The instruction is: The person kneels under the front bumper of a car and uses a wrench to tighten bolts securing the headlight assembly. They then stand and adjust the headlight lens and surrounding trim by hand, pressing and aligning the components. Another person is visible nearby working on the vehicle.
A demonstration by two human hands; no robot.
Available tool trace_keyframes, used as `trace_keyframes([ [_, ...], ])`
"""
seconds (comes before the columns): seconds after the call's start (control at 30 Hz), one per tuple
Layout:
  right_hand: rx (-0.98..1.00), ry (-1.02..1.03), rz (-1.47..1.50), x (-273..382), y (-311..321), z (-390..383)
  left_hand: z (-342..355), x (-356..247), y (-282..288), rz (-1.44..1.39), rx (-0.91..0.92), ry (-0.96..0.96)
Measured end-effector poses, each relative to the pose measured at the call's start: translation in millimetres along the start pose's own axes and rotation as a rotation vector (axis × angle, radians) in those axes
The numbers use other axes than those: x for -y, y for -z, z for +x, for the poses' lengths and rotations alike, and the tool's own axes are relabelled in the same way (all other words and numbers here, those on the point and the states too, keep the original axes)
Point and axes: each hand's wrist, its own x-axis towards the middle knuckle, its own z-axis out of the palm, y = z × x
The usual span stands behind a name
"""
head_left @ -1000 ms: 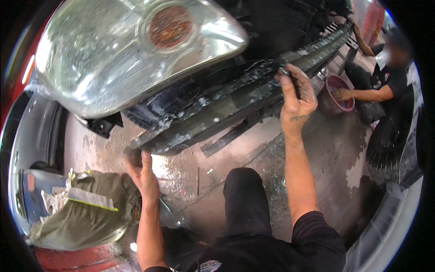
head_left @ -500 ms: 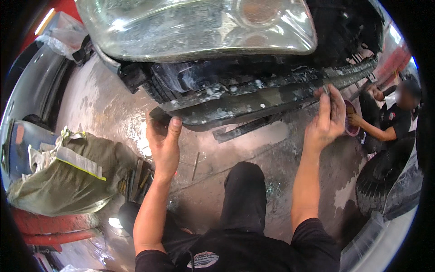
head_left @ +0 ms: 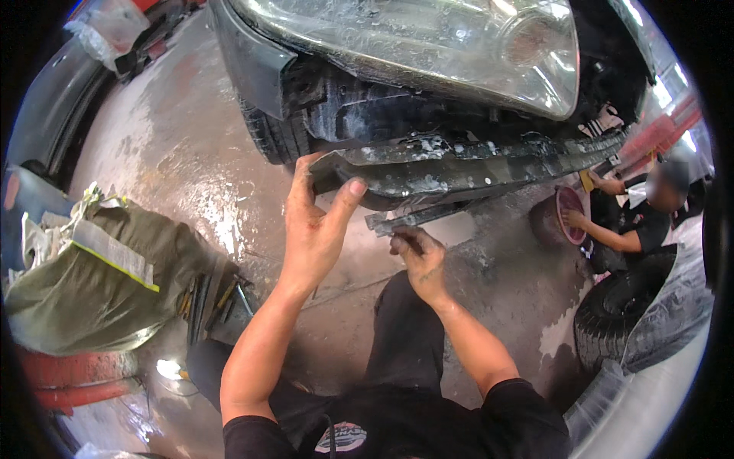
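Note:
A dark, scuffed bumper beam [head_left: 459,170] with white flecks runs across the front of a car, below its headlight [head_left: 428,46]. My left hand [head_left: 319,218] grips the beam's left end, with the thumb in front and the fingers behind. My right hand [head_left: 422,266] is just below the beam, apart from it, its fingers pinched together. Whatever they hold, if anything, is too small to make out. Behind those fingertips a narrow dark bar [head_left: 424,214] shows under the beam.
A tyre [head_left: 271,134] shows beneath the car. At right, a co-worker [head_left: 638,222] crouches with a hand in a maroon bucket [head_left: 544,218], near a loose tyre [head_left: 615,310]. A green cloth-covered heap [head_left: 115,283], tools [head_left: 210,302] and a lit lamp [head_left: 170,370] lie at left.
My right hand has come off the beam's right part and moved left and down. My left hand keeps its grip on the end. The view has shifted, showing more of the car's left side.

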Motion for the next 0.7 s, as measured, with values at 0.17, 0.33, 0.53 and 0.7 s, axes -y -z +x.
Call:
trace_keyframes([
  [0.17,-0.119,0.043,0.089,-6,-3,12,-3,10,10,0.071,0.031,0.041],
  [0.33,-0.041,0.212,0.006,7,-19,2,-5,25,13,-0.001,0.005,0.085],
  [0.53,-0.049,0.128,0.171,-16,-15,13,-3,39,14,-0.062,0.015,0.075],
  [0.7,-0.318,-0.032,0.538,-51,13,45,-2,48,15,-0.08,0.027,0.032],
])
